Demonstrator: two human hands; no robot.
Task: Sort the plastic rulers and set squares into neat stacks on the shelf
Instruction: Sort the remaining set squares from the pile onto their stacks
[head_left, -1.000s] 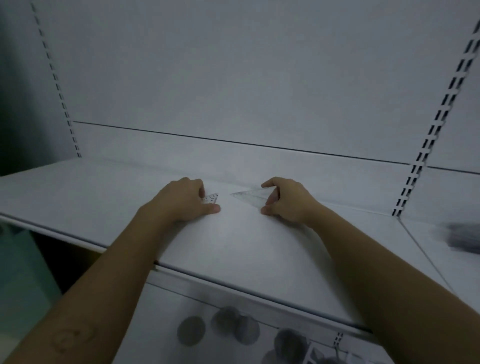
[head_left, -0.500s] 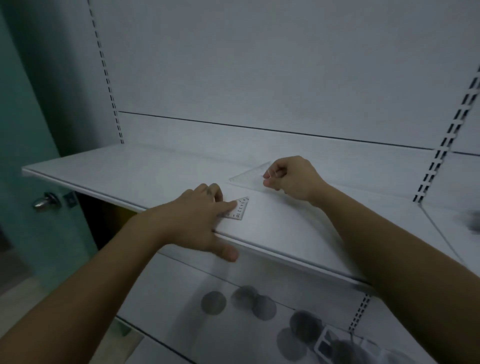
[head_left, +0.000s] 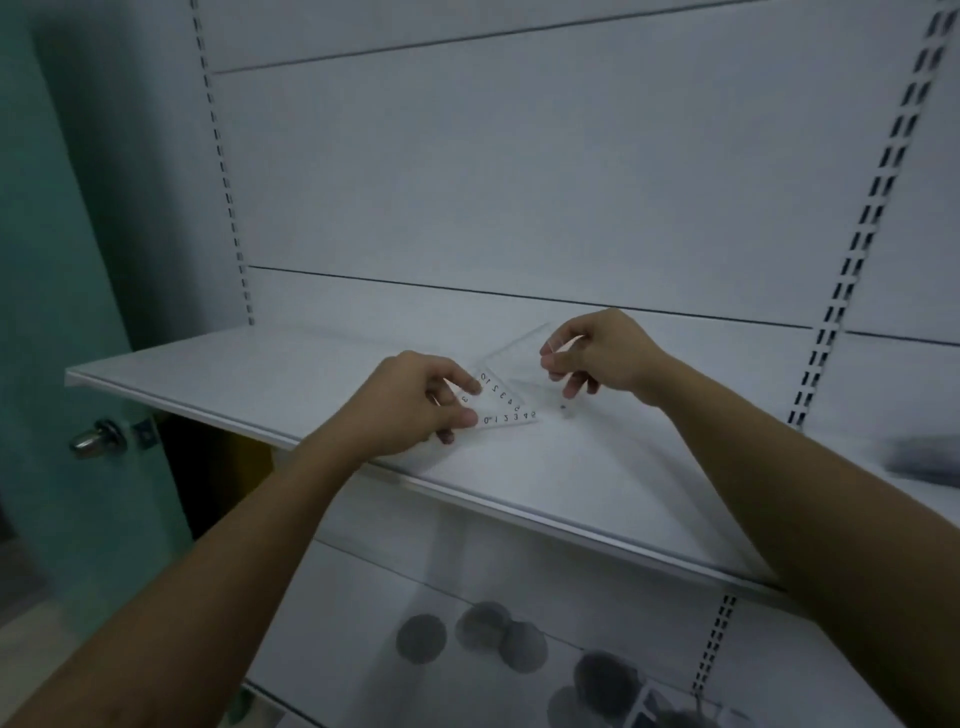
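Observation:
A small clear set square (head_left: 505, 406) with printed numbers is pinched at its left corner by my left hand (head_left: 415, 402), just above the white shelf (head_left: 249, 379). A larger clear set square (head_left: 519, 358) is held by my right hand (head_left: 597, 356) at its right end, tilted up off the shelf. The two set squares overlap slightly between my hands. Both are transparent and hard to make out against the shelf.
The white back panel (head_left: 519, 182) with slotted uprights (head_left: 852, 260) rises behind the shelf. A teal door with a metal knob (head_left: 96, 441) stands at the left. Blurred round dark items (head_left: 467, 634) lie on a lower shelf. A blurred dark object (head_left: 924, 457) sits far right.
Both hands have lifted their set squares off the shelf and brought them closer together. The left hand went from pressing on the small one to pinching it. The view has shifted right and down.

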